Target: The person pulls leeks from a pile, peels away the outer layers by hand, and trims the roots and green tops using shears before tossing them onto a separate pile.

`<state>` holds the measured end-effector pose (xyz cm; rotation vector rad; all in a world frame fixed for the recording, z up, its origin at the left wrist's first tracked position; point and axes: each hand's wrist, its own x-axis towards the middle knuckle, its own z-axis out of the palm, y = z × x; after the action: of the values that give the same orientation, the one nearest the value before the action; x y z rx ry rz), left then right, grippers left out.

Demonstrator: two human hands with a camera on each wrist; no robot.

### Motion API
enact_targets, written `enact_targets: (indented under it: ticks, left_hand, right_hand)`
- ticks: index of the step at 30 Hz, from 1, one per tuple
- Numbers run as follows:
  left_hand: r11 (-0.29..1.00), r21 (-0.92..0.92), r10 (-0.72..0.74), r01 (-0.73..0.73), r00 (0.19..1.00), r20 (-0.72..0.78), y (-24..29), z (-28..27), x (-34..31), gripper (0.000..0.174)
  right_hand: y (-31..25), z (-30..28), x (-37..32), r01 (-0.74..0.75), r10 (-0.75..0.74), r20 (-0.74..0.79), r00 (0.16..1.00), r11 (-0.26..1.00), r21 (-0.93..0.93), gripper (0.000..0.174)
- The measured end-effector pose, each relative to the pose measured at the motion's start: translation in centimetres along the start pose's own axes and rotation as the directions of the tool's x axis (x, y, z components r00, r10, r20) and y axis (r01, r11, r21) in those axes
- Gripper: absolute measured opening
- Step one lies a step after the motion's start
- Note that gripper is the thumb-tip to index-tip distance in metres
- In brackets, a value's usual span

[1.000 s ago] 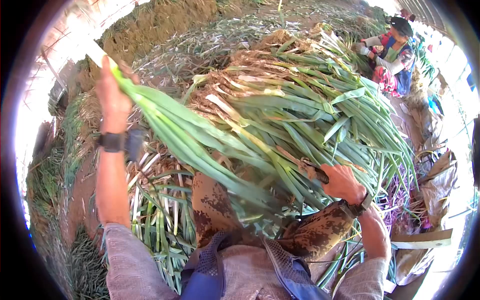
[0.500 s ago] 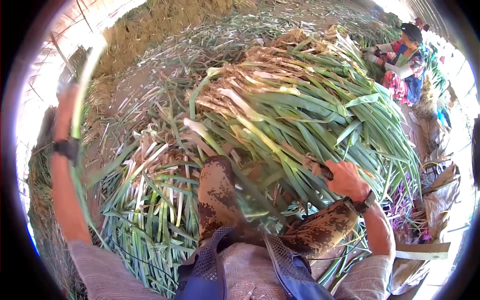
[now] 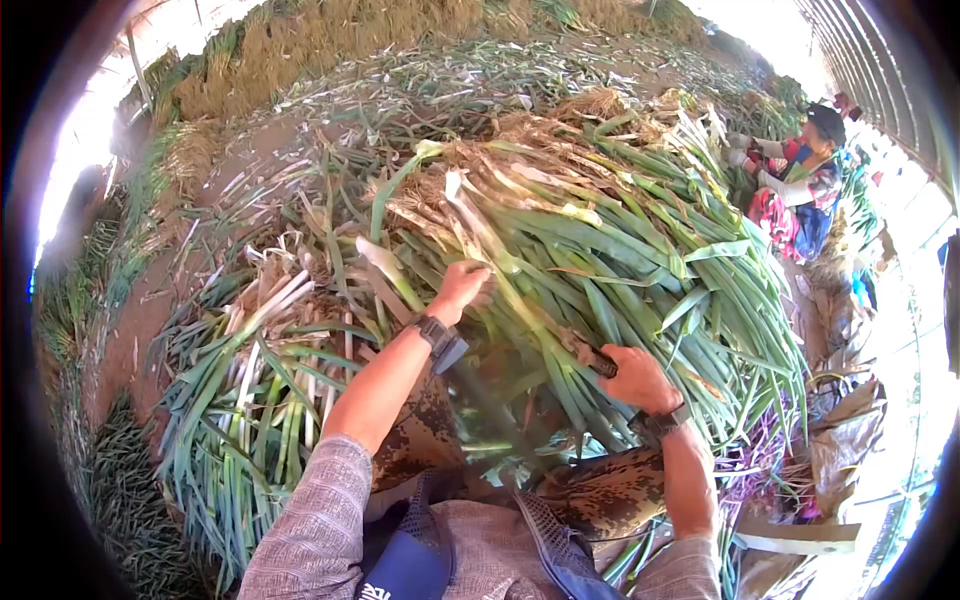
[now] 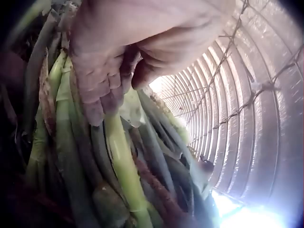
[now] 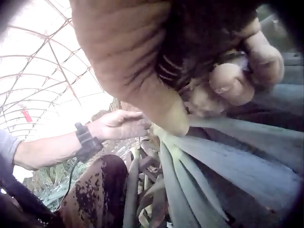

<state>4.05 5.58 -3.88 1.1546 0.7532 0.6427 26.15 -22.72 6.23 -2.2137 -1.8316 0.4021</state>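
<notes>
My left hand is at the near edge of a heap of leeks. In the left wrist view its fingers and thumb close around a pale green leek stalk, whose lower part runs out below the fingertips. To the right, my right hand has its fingers curled round a dark-handled tool; the tool's working end is hidden among leaves. Leek leaves fan out under the right thumb in the right wrist view.
A second pile of leeks with white stalks lies by my left leg. Trimmed leaves and scraps litter the ground ahead. Another person sits beyond the heap at the right. A pale board lies near my right elbow.
My left hand swung a leek out to the left; that leek is no longer in it, and the hand has come back to the heap. The right hand keeps its grip on the tool.
</notes>
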Motion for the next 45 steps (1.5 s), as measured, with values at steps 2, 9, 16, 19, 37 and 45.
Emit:
enact_targets:
  ticks: [2, 9, 16, 19, 37, 45]
  left_hand:
    - [0.93, 0.368, 0.082, -0.015, 0.983, -0.167, -1.0, 0.3, 0.8, 0.027]
    - [0.978, 0.202, 0.005, 0.052, 0.963, -0.271, -1.1, 0.4, 1.2, 0.028]
    - [0.959, 0.215, -0.103, 0.186, 0.932, -0.346, 0.2, 3.0, 2.0, 0.022]
    - [0.974, 0.116, -0.189, 0.194, 0.981, -0.052, 1.9, 5.1, -2.0, 0.021]
    - [0.957, -0.22, -0.133, 0.192, 0.957, 0.258, -4.7, 6.8, -7.4, 0.023]
    - [0.942, -0.263, -0.142, 0.21, 0.956, 0.256, -6.5, 5.7, -6.8, 0.024]
  right_hand:
    - [0.3, -1.0, -0.7, 0.02, -0.022, 0.08, 0.997, 0.999, 0.031, 0.038]
    - [-0.6, -3.7, -3.3, -0.083, 0.083, 0.127, 0.988, 0.997, -0.004, 0.035]
    - [0.0, -5.2, -6.4, -0.116, 0.128, 0.15, 0.98, 0.99, -0.084, 0.029]
    - [0.3, -5.3, -7.1, -0.11, 0.119, 0.137, 0.984, 0.992, -0.068, 0.03]
    - [0.4, 0.5, -1.2, 0.221, -0.226, -0.113, 0.968, 0.974, -0.056, 0.037]
    - [-1.4, 1.2, 0.7, 0.21, -0.21, -0.253, 0.945, 0.977, -0.025, 0.033]
